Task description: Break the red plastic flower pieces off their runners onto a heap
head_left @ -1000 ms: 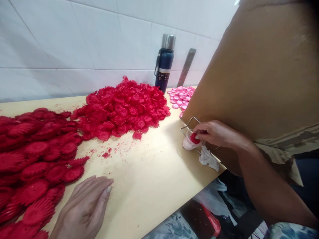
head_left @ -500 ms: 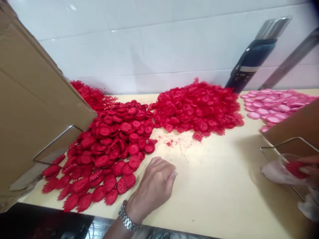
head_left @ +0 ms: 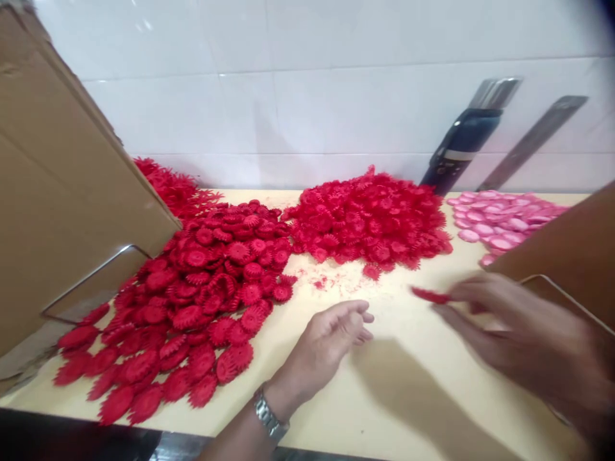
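Observation:
Between the thumb and fingers of my right hand (head_left: 514, 326), blurred by motion, is a thin red flower-shaped disc (head_left: 428, 295) seen nearly edge-on, above the table. My left hand (head_left: 329, 336), with a metal-band watch (head_left: 270, 413) at the wrist, is over the middle of the table. Its fingers are loosely apart and nothing shows in them. Left of it lies a large pile of dark red discs with toothed edges (head_left: 206, 301). Farther back is another heap of red toothed pieces (head_left: 369, 221), more loosely stacked.
Cardboard boxes stand at left (head_left: 72, 179) and right (head_left: 571, 256), each with a bent wire (head_left: 91, 275) near it. Pink discs (head_left: 500, 221) lie at the back right. A dark blue device (head_left: 464, 141) and a metal ruler-like strip (head_left: 533, 144) lean on the tiled wall (head_left: 336, 102).
My right hand has come left from the holder at the right, carrying the red disc. My left hand has moved a little right and its closed fingers have opened. The view has shifted slightly.

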A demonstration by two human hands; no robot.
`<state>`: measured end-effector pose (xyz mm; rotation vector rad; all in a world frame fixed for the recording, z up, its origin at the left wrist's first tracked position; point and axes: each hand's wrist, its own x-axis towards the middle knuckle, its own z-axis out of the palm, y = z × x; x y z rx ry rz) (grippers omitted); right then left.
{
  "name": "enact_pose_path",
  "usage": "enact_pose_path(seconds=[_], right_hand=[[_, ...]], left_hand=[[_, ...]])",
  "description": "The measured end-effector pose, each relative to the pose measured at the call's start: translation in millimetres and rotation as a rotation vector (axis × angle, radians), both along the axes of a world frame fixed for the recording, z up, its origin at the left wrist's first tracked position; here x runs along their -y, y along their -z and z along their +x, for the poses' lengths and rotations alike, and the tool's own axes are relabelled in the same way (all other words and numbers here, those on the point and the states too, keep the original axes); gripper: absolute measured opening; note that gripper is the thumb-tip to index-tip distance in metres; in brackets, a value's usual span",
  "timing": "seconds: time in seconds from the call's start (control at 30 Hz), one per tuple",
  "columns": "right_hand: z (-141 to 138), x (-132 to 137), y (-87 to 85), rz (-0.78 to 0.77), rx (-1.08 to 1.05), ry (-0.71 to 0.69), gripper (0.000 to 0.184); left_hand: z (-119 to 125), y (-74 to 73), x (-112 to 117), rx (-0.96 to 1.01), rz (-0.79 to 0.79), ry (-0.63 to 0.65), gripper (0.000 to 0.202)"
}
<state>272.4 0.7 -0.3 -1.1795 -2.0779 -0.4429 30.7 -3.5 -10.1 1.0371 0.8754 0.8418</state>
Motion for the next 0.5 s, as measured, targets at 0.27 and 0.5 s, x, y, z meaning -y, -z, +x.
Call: enact_pose_path(seconds=[0.27,0.5], right_hand=[[-94.6,-33.6,14.9,0.045,0.247,-0.411,0.024],[-93.8,-35.5,20.2,-0.057,0.046,-0.448,0.012]], left_hand=[[20.5,0.6,-24.3,0.615,-0.383,-0.364,0.017],[8.3,17.0,-34.8,0.413,-0.224,-0.465,0.013]])
